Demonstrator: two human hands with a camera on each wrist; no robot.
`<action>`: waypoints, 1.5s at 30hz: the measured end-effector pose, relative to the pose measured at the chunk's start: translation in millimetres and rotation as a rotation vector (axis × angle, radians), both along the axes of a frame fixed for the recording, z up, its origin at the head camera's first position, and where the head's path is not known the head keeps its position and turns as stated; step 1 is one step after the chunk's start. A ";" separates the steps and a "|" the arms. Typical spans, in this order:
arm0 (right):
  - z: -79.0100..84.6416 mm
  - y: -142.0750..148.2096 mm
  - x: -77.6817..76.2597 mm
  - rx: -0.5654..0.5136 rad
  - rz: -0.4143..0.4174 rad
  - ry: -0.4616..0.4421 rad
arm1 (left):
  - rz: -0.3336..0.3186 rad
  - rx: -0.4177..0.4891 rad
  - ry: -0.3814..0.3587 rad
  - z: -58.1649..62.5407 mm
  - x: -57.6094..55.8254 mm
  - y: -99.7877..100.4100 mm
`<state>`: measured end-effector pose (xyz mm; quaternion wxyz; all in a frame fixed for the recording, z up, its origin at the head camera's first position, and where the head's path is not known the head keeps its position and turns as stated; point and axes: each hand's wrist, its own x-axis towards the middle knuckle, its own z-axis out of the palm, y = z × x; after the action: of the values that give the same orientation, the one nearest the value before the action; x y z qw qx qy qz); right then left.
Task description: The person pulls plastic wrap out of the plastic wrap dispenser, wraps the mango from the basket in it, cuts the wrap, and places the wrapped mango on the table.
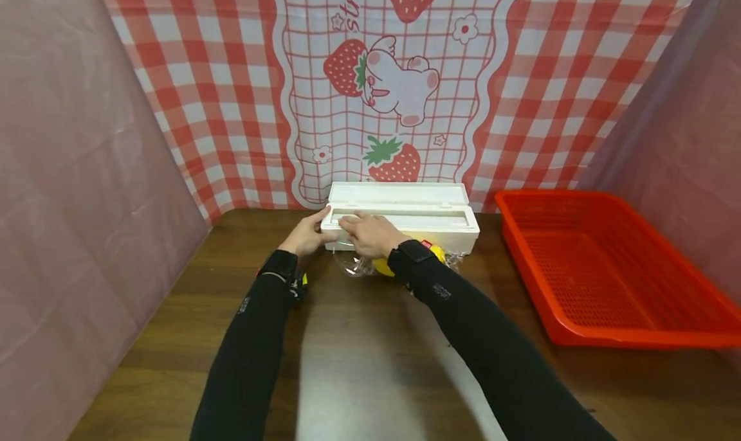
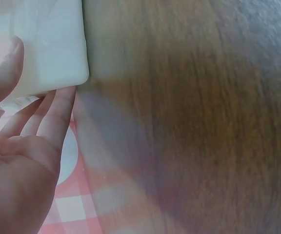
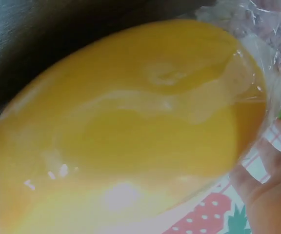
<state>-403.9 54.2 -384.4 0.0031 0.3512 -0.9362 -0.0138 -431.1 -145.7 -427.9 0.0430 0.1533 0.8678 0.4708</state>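
A long white cling film dispenser [image 1: 399, 225] stands at the back of the table with its lid [image 1: 399, 192] raised. My left hand [image 1: 307, 235] grips its left end; in the left wrist view the thumb lies on one face and the fingers reach round the end. In front of the dispenser lies a yellow oval melon [image 3: 121, 117] with a red label, covered in clear film [image 1: 354, 265]. My right hand [image 1: 372, 234] reaches over the melon, its extended fingers touching the dispenser's top near the left end. The right fingertips are hidden in the right wrist view.
A red plastic basket [image 1: 552, 299] stands at the right of the brown wooden table [image 1: 173, 338]. Behind hangs a red checked cloth [image 1: 231, 87] with strawberries, and pinkish cloth [image 1: 75, 171] hangs along both sides. A small yellow and red item shows beside the left wrist.
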 end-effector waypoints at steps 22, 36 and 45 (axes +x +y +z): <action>-13.4 -28.2 -9.8 -0.313 -0.085 0.211 | -0.005 0.027 -0.016 -6.0 11.3 -4.4; -9.3 -31.4 -18.4 -0.341 -0.088 0.197 | -0.005 0.041 0.000 -1.5 3.6 -0.9; -8.4 -30.1 -19.7 -0.320 -0.088 0.194 | -0.040 0.107 0.007 -5.9 -0.1 -4.9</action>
<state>-423.5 24.1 -392.9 0.1484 0.3021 -0.9362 0.1015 -431.3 -150.6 -433.7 0.0412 0.1746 0.8383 0.5148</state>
